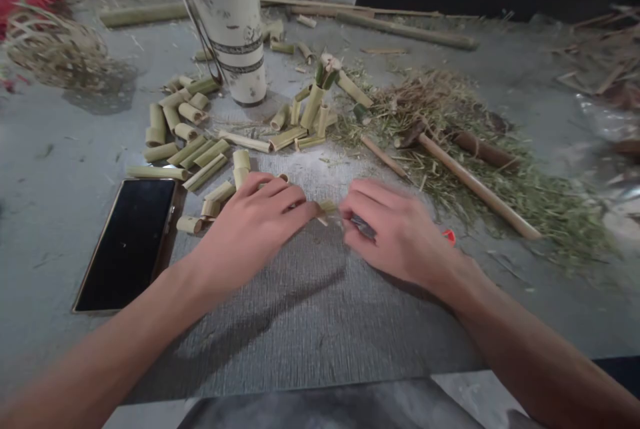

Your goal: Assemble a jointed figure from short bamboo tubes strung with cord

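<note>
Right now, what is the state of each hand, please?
Left hand: closed on a bamboo piece.
Right hand: curled closed; what it holds, if anything, cannot be told.

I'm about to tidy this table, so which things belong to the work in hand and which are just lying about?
Seem to belong:
- small pale piece at the left hand
- cut bamboo pieces
- right hand's item, too hidden to name

Seem just lying about:
- phone
- cup
- hammer, untouched, though perhaps a tool for this
</note>
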`<state>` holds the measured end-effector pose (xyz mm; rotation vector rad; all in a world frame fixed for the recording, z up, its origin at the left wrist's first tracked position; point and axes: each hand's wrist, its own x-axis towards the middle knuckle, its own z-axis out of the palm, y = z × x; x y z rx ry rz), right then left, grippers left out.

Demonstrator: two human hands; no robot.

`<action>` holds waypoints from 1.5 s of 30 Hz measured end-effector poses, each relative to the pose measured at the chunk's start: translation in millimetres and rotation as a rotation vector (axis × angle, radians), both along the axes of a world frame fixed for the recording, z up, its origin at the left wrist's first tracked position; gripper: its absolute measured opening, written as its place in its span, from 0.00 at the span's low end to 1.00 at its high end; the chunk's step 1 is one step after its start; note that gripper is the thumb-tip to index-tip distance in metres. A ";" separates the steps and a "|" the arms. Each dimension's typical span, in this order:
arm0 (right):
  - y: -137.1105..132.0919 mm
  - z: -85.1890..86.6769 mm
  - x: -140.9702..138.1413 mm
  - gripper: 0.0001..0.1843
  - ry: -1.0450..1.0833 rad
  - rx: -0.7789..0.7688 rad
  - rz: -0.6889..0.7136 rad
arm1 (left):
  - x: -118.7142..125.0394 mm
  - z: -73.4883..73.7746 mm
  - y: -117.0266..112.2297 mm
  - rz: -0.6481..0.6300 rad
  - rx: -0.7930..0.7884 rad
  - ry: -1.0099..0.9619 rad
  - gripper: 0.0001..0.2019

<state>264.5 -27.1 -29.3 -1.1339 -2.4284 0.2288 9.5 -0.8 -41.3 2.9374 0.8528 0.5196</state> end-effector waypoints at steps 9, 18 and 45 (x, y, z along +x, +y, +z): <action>-5.3 0.5 -6.0 0.08 0.152 -0.056 0.052 | 6.4 -0.5 -2.8 0.024 -0.034 -0.161 0.04; -3.4 -6.6 -10.5 0.09 0.167 -0.093 0.109 | 10.5 -7.6 -5.0 0.050 -0.062 -0.208 0.05; 6.2 -11.2 -19.8 0.12 -0.209 0.182 0.130 | 5.6 -5.3 -3.1 0.081 -0.148 -0.128 0.08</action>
